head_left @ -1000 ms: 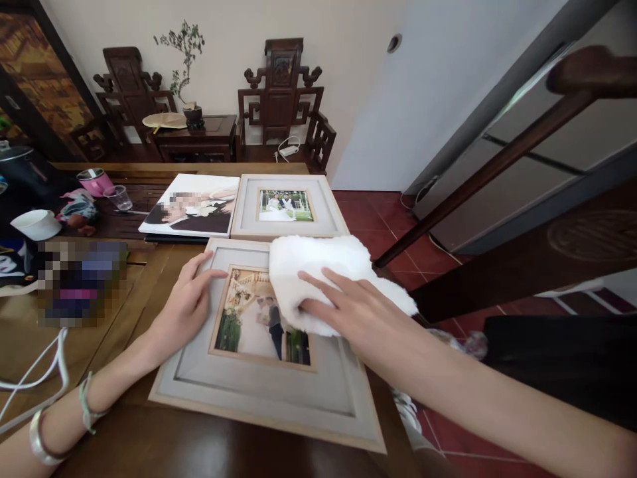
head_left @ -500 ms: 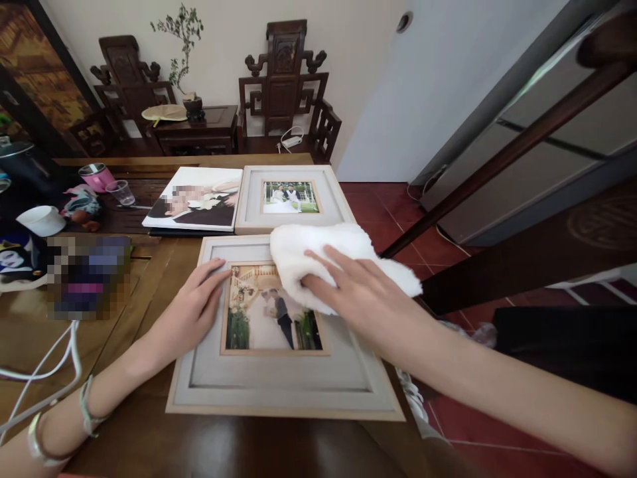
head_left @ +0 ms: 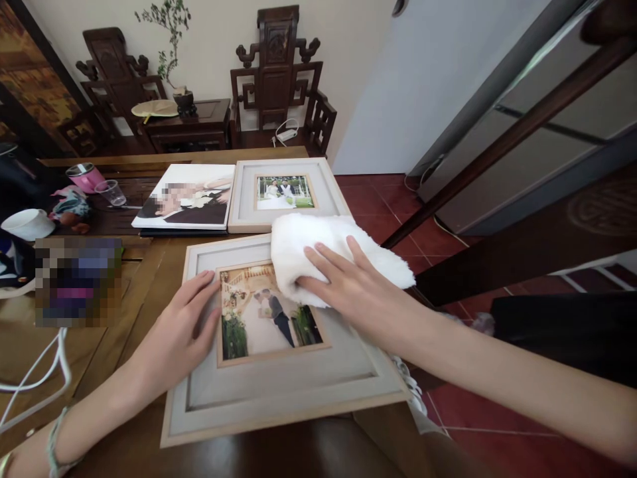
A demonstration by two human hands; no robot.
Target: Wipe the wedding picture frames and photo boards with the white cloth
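A large grey picture frame [head_left: 279,378] with a wedding photo lies flat on the wooden table [head_left: 149,265], its near corner past the table edge. My left hand [head_left: 179,332] rests flat on the frame's left border, fingers spread. My right hand [head_left: 358,292] presses a fluffy white cloth [head_left: 303,245] onto the frame's upper right part, over the photo's corner.
Behind lie a second grey frame [head_left: 283,196] and an unframed photo print [head_left: 184,202]. Cups, a pink mug [head_left: 84,178] and clutter sit at the table's left, with a white cable [head_left: 34,378]. Carved wooden chairs [head_left: 276,86] stand at the back wall. A dark stair rail [head_left: 497,146] runs on the right.
The frame has turned counter-clockwise under my hands and slid nearer. My right hand and cloth shifted slightly up and left on the frame.
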